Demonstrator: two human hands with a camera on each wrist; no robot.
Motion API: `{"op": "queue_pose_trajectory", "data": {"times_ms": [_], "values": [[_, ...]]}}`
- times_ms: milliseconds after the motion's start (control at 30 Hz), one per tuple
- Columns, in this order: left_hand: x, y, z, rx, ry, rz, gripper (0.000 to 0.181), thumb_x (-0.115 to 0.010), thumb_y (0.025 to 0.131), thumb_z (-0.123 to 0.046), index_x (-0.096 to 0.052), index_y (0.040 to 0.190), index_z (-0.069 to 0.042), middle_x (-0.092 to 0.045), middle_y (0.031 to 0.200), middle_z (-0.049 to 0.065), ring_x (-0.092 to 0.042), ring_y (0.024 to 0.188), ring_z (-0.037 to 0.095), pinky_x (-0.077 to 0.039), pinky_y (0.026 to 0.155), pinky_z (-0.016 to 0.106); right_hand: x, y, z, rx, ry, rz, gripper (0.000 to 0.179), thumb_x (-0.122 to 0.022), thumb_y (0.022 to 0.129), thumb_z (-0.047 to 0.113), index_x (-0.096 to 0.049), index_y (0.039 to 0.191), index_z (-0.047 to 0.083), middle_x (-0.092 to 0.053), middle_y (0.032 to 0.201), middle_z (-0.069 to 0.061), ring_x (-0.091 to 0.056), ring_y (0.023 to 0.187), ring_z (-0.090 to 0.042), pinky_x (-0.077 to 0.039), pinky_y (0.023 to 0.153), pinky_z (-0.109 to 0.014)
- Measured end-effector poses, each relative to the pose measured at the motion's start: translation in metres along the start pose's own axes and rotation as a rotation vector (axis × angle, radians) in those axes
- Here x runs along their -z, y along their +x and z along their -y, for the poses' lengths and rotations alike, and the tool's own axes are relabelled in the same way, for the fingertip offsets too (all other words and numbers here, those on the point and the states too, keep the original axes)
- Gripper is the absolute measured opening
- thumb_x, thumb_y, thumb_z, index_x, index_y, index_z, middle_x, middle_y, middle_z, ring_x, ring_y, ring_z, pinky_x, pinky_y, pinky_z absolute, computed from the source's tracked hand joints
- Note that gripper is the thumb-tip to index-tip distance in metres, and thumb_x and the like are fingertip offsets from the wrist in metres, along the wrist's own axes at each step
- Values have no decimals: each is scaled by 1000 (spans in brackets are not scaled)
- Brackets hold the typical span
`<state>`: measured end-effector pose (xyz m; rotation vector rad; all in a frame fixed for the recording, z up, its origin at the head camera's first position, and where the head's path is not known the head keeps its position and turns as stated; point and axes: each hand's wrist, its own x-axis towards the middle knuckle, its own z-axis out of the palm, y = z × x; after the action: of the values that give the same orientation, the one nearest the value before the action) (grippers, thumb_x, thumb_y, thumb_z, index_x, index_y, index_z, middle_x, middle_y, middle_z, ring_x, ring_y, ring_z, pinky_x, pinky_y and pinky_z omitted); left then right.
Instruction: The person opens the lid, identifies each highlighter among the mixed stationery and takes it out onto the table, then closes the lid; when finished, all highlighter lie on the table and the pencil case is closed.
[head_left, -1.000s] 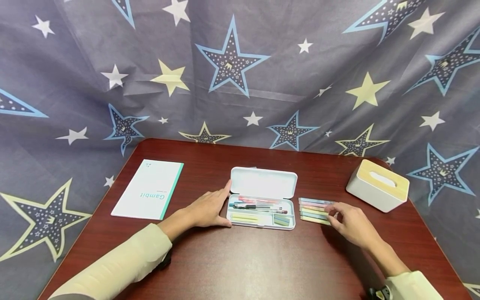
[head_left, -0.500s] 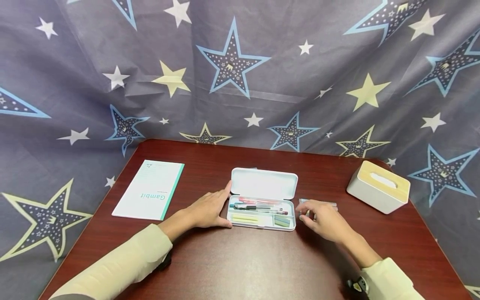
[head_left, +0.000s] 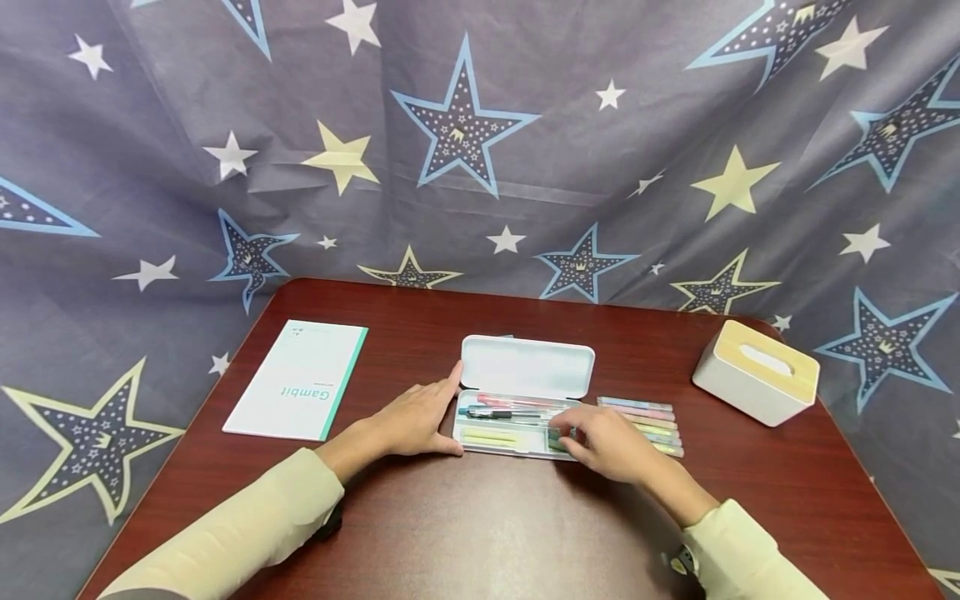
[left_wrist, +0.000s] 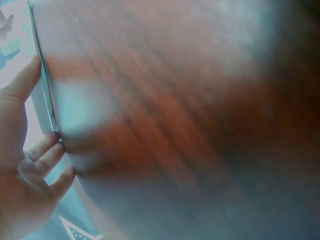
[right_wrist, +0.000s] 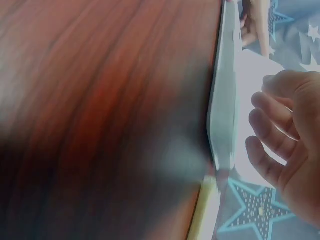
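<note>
An open white pencil case (head_left: pixel 527 367) lies mid-table, its lid tipped back. My left hand (head_left: pixel 418 418) rests against the case's left end, fingers and thumb extended. In the left wrist view, fingertips (left_wrist: pixel 57 137) touch its edge. Several pens (head_left: pixel 510 413) lie in the long rear compartment; pale yellow sticks (head_left: pixel 487 437) lie in front. My right hand (head_left: pixel 611 442) reaches over the right front compartment, fingertips at a green-blue block (head_left: pixel 556 439) partly hidden beneath them. In the right wrist view, the fingers (right_wrist: pixel 270 127) are loosely bent above the case with nothing visible between them.
A row of pastel slim pens (head_left: pixel 660 427) lies just right of the case, partly behind the right hand. A white notebook (head_left: pixel 296 383) lies at the left. Toward the back right stands a tissue box (head_left: pixel 753 383) with a wooden top. A star-patterned curtain (head_left: pixel 450 217) hangs behind the table.
My right hand has moved left from the row of pastel pens to the case's right front compartment, uncovering most of the row. The left hand has stayed against the case.
</note>
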<state>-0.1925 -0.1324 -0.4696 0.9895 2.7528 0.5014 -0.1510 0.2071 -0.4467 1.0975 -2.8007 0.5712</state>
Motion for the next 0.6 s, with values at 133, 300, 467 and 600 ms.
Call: {"op": "queue_pose_trajectory", "data": {"times_ms": [133, 300, 467, 600], "values": [[-1, -1, 1, -2, -1, -3, 129, -80, 81, -58, 2, 163, 0, -55, 148, 11, -47, 144, 27, -41, 112, 52, -8, 9, 8, 45, -45, 16, 19, -72, 92, 14, -75, 111, 14, -74, 100, 3, -67, 89, -10, -56, 76, -31], [-2, -1, 2, -14, 2, -9, 129, -80, 82, -57, 1, 163, 1, -55, 147, 11, -47, 144, 27, -41, 112, 51, -14, 17, 18, 82, -108, 65, 24, -71, 93, 18, -75, 116, 15, -73, 110, 1, -71, 96, -16, -57, 75, -34], [-2, -1, 2, -18, 7, -9, 129, -80, 82, -57, 2, 163, 0, -56, 147, 11, -47, 143, 27, -42, 111, 51, -17, 20, 23, 98, -156, 79, 29, -74, 91, 20, -74, 119, 15, -71, 109, 0, -71, 92, -15, -57, 69, -33], [-2, 0, 2, -19, 3, -11, 129, -80, 82, -57, 2, 163, 0, -56, 146, 10, -48, 142, 26, -42, 111, 51, -20, 20, 24, 106, -189, 65, 31, -75, 89, 19, -73, 119, 14, -72, 106, 0, -71, 86, -15, -56, 65, -33]]}}
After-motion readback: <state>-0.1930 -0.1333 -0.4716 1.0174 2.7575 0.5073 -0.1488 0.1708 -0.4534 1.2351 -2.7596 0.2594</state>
